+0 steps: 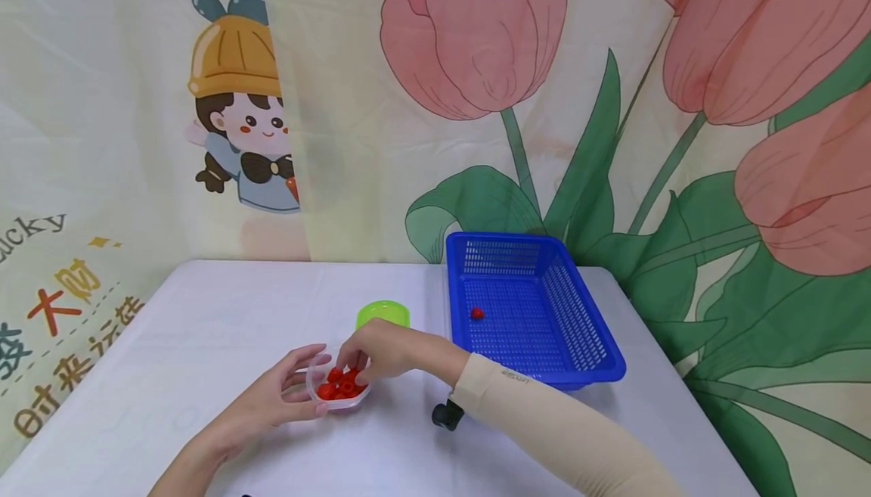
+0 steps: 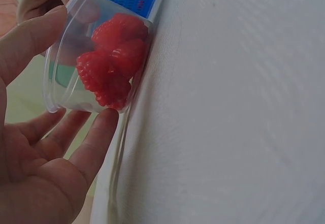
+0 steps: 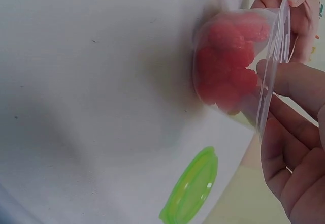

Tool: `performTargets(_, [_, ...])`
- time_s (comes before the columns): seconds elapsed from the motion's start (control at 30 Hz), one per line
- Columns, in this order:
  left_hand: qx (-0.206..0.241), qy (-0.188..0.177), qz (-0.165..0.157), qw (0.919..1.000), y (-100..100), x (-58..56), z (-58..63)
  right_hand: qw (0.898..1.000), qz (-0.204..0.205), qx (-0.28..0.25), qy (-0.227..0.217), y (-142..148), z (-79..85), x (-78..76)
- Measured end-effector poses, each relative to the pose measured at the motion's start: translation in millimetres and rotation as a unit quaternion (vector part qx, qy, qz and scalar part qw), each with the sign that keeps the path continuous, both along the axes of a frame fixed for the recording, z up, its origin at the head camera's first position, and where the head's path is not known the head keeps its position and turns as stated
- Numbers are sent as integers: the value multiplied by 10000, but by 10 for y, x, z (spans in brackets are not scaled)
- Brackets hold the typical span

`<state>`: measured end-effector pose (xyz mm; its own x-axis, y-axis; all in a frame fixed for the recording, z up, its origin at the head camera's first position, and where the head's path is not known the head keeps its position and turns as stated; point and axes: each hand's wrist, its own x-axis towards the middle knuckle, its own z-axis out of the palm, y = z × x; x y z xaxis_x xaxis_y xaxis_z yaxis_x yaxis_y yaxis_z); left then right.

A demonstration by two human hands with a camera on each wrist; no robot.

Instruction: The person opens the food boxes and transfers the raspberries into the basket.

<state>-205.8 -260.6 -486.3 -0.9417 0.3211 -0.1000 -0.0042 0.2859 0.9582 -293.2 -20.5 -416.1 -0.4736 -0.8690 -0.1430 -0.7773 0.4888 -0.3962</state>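
Note:
A clear plastic cup [image 3: 269, 82] stands on the white table with several red raspberries [image 1: 340, 387] in its lower part. My left hand [image 1: 279, 395] holds the cup from its left side, thumb at the rim and fingers spread along the wall in the left wrist view. Over the cup's mouth, my right hand [image 1: 381, 349] reaches in with its fingers pointing down, fingertips right at the raspberries. The right wrist view shows one finger [image 3: 294, 84] passing the rim toward the fruit, with a gap between it and the thumb.
A blue slotted basket [image 1: 599, 364] stands to the right, with one red raspberry [image 1: 477, 314] on its floor. Behind the cup lies a round green lid [image 1: 384, 314]. A black wrist camera [image 1: 447, 414] hangs under the right forearm. A printed curtain [image 1: 354, 141] backs the table.

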Motion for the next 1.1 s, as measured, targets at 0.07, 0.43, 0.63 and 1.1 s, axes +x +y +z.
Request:
performTargets(0.07, [10, -14, 2, 10000, -1, -5, 5, 9999, -24, 84, 68, -12, 22, 13])
performTargets(0.43, [28, 20, -23, 10000, -11, -6, 10, 9994, -74, 238, 230, -67, 29, 17])
performTargets(0.63, [32, 29, -16, 10000, -18, -7, 4, 9985, -62, 449, 300, -115, 21, 11])
performTargets(1.1, [0, 87, -6, 10000, -12, 3, -9, 9965, -112, 563, 603, -167, -32, 29])
